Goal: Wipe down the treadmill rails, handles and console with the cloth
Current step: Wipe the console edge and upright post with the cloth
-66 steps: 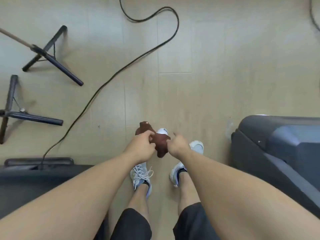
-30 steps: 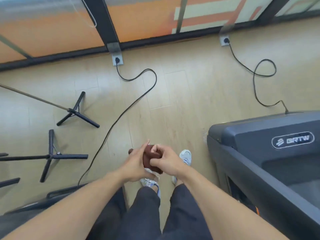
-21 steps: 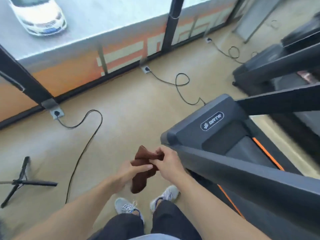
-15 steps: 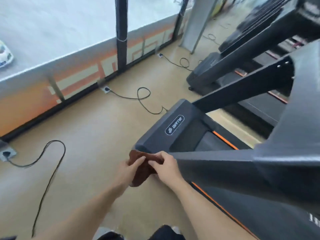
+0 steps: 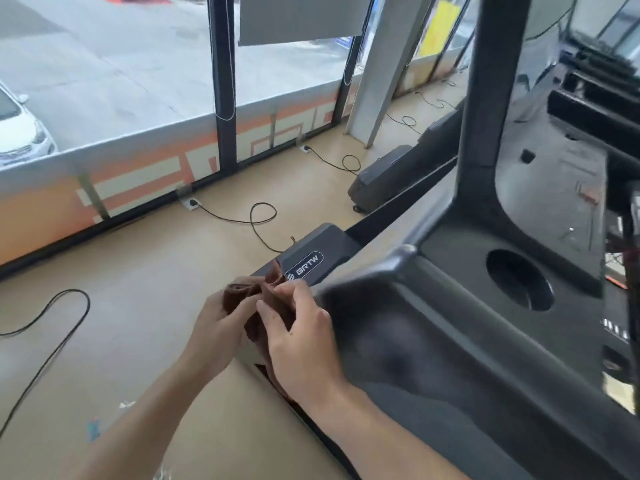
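A brown cloth (image 5: 258,304) is held bunched between both hands just left of the treadmill console (image 5: 485,323), in front of the person at about 12 o'clock. The left hand (image 5: 216,332) is curled under and around the cloth's left side, the thumb lying across the fabric. The right hand (image 5: 299,341) is closed on the cloth from the right, with thumb and forefinger (image 5: 296,289) pinching a raised fold at the top. Part of the cloth is seen hanging below the hands. Whether the cloth touches the console's edge cannot be told; the right hand lies just beside the console's grey raised rim (image 5: 367,275).

The console is spread toward 2 o'clock, with a round cup holder (image 5: 519,280) sunk into its dark surface and a thick upright post (image 5: 491,98) rising from it. Beyond the hands, at 12 o'clock, the treadmill's motor cover (image 5: 311,252) is seen on the floor, marked with an oval badge (image 5: 304,266) reading "BRTW". Small white markings at the console's right edge are too blurred to be read.

A black power cable (image 5: 256,220) is looped on the tan floor toward a wall socket (image 5: 192,202) at 11 o'clock. A second looped cable (image 5: 48,341) lies at 9 o'clock. A white car (image 5: 20,133) is visible through the window at 10 o'clock.
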A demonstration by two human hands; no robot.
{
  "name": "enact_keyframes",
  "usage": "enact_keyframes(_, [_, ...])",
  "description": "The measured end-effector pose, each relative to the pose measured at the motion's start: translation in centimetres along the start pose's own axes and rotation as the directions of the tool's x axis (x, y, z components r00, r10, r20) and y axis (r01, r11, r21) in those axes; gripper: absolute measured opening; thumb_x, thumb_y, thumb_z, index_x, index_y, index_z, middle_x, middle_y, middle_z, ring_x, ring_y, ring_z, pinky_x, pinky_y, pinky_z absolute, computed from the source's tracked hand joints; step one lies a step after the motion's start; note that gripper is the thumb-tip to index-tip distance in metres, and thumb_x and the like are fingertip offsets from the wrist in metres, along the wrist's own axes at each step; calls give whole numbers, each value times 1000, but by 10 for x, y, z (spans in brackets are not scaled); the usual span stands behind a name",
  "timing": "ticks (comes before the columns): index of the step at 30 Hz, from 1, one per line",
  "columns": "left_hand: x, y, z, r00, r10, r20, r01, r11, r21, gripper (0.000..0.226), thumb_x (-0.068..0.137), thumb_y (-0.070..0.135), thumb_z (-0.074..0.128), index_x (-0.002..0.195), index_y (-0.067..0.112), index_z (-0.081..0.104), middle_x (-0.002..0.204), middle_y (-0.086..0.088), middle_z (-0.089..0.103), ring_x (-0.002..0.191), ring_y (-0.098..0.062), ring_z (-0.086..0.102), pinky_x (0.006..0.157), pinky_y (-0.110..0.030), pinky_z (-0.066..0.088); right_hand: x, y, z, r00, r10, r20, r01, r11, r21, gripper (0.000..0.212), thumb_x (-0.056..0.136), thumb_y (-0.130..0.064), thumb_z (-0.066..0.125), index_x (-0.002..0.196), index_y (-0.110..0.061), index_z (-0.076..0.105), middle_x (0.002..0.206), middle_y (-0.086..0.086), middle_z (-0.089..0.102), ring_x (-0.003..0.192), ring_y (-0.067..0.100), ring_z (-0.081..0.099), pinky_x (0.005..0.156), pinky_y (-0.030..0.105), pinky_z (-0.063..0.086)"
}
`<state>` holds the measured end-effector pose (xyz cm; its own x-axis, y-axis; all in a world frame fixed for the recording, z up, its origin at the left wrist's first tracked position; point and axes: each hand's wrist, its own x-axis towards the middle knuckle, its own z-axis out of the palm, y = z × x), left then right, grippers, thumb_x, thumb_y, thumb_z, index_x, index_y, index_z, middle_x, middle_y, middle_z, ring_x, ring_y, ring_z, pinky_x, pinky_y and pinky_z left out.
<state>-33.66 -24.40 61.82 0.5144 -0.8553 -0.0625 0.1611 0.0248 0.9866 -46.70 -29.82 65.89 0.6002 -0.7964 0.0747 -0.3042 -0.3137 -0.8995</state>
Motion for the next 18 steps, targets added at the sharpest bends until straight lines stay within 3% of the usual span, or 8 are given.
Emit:
enact_keyframes(3, [-17,41,27,992,125,12,-123,986,-111,39,84,20,61,117,0,70,123,-9,71,102,-25,70,76,-25,57,-17,-39,-45,990,-138,8,137,989,48,14,101,-28,62,113,-22,64,102,-9,74,98,8,68,88,35,55])
enact_keyframes(5, [-26,74,41,986,127,104,-96,962,-257,31,86,14,59,110,10,77,114,-9,75,101,-20,73,79,-25,59,-21,-62,-75,976,-218,-30,219,974,51,14,103,-22,61,114,-20,68,103,-11,74,101,5,68,90,32,55])
enact_keyframes(7, [-31,100,53,976,112,186,-37,930,-366,23,71,30,84,90,16,82,92,-4,78,84,-14,75,75,-23,60,-24,-80,-103,967,-249,-56,251,968,25,13,103,-21,61,113,-21,70,101,-13,73,100,4,68,91,30,55])
enact_keyframes(8, [-31,109,58,968,123,220,-32,927,-375,39,58,40,92,86,16,82,87,-3,78,79,-13,75,72,-23,60,-27,-87,-116,965,-254,-67,254,967,5,13,103,-23,61,111,-23,71,99,-14,73,98,3,68,90,29,55])
enact_keyframes(11, [-24,128,74,962,144,233,-66,947,-314,52,49,57,95,76,18,74,73,0,69,61,-10,66,53,-17,53,-37,-99,-155,958,-260,-120,259,966,-27,11,101,-24,64,108,-24,73,94,-17,73,96,-1,68,85,16,52])
enact_keyframes(13, [-18,135,85,964,166,209,-113,964,-241,57,51,59,94,66,22,53,63,3,52,51,-6,49,43,-15,41,-45,-106,-179,951,-242,-190,230,969,-87,11,99,-24,66,105,-25,75,91,-19,73,94,-3,68,80,9,48])
enact_keyframes(15, [-14,142,98,961,213,178,-203,976,-75,66,55,58,92,65,22,37,59,5,43,49,-7,40,41,-17,34,-55,-115,-199,944,-231,-235,194,966,-169,10,98,-25,68,104,-29,76,90,-21,73,93,-4,67,78,7,45])
enact_keyframes(18, [-9,167,125,910,370,188,-393,914,104,60,65,52,82,68,19,31,59,5,38,52,-9,33,43,-19,29,-68,-136,-226,904,-277,-326,173,933,-314,12,97,-27,68,97,-37,74,87,-27,72,88,-7,67,74,6,44])
